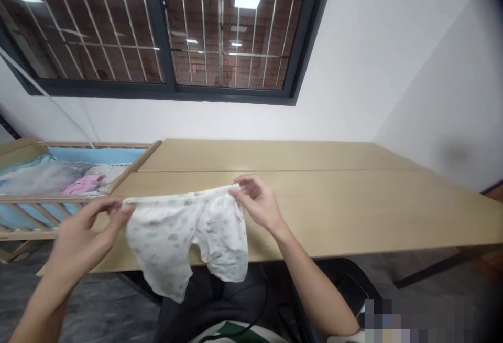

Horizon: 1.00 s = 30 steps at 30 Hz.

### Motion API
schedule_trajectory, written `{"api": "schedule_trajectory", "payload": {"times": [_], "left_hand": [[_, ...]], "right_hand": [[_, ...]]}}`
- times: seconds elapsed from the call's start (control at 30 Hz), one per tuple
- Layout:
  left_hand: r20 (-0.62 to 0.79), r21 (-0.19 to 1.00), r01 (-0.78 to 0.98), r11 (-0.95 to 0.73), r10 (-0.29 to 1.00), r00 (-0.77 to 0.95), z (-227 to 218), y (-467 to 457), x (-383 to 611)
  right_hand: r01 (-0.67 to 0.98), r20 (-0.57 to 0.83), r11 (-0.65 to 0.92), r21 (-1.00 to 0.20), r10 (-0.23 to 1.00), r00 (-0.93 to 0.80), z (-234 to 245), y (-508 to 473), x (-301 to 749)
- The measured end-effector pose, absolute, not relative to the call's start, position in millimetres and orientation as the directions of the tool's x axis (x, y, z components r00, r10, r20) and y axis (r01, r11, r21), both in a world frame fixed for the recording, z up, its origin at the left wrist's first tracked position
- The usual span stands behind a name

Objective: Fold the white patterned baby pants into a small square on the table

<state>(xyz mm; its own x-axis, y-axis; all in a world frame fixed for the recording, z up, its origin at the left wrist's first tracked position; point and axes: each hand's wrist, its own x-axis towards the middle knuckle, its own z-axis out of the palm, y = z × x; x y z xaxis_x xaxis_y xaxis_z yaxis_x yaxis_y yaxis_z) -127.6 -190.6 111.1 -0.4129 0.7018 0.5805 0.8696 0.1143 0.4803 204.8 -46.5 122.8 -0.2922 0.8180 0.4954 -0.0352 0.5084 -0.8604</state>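
Head view: the shorts (161,233) hang over the near edge of the table (353,206), left hand (84,235) pinching one end of the waistband (165,199), right hand (259,204) the other. Spreading them seems the current step; laying them flat would call for level, even tension.

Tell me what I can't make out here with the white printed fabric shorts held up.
Head view, white printed fabric shorts: far side hidden by the near side; motifs too small and blurred.
Head view, light wooden crib with blue lining: cut off by the left edge.
Head view, crumpled pink cloth: folds hide its full shape.
Head view, lower right: pixelated grey patch hides what's behind.
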Motion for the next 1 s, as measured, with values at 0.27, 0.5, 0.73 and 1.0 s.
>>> {"api": "schedule_trajectory", "payload": {"times": [0.27, 0.5, 0.73, 1.0], "left_hand": [[0.274, 0.580, 0.815, 0.016, 0.938, -0.214, 80, -12, -101], [0.079, 0.465, 0.866, 0.183, 0.966, -0.246, 32, 81, -84], [-0.029, 0.400, 0.872, 0.282, 0.955, -0.295, 12, 116, -73], [0.014, 0.355, 0.906, 0.231, 0.968, -0.252, 47, 95, -44]], "right_hand": [[0.451, 0.333, 0.460, -0.765, 0.882, -0.334, 90, 94, 220], [0.602, 0.122, 0.328, -0.728, 0.926, -0.358, 32, 174, 202], [0.664, 0.080, 0.268, -0.697, 0.950, -0.300, 8, 214, 188], [0.645, 0.013, 0.193, -0.739, 0.962, -0.273, -5, 226, 196]]}}
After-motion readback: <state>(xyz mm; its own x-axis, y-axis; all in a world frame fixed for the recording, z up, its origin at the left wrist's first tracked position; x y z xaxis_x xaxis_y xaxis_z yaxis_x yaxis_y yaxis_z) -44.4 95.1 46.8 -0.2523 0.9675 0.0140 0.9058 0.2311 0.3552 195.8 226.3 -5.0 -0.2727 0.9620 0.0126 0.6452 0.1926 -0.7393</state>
